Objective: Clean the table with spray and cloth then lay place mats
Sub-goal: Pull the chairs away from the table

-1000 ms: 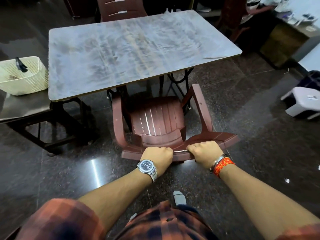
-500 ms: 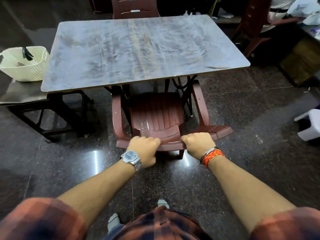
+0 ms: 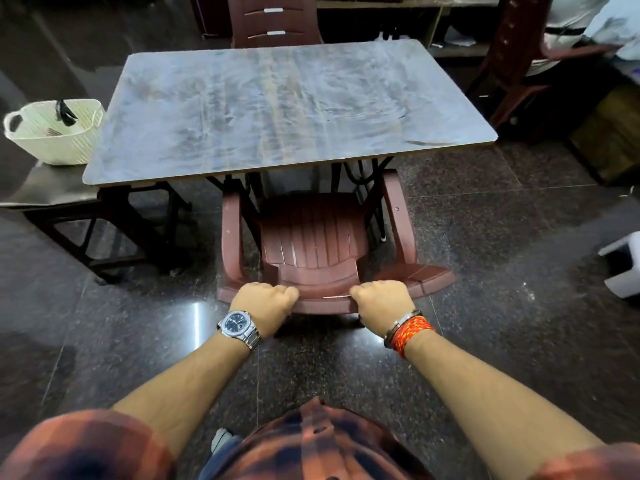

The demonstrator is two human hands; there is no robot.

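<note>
A grey, streaky rectangular table stands ahead of me with nothing on its top. A maroon plastic chair sits with its seat partly under the table's near edge. My left hand, with a watch on the wrist, grips the top of the chair's backrest on the left. My right hand, with an orange wristband, grips the same backrest on the right. A cream basket stands on a low side table at the left with a dark thing inside. No spray, cloth or place mat shows.
A second maroon chair stands at the table's far side. Another dark chair and a seated person are at the back right. A white stool is at the right edge. The floor is dark polished stone.
Both hands kept hold of the backrest while the chair slid forward, its seat further under the table. My view moved closer to the table.
</note>
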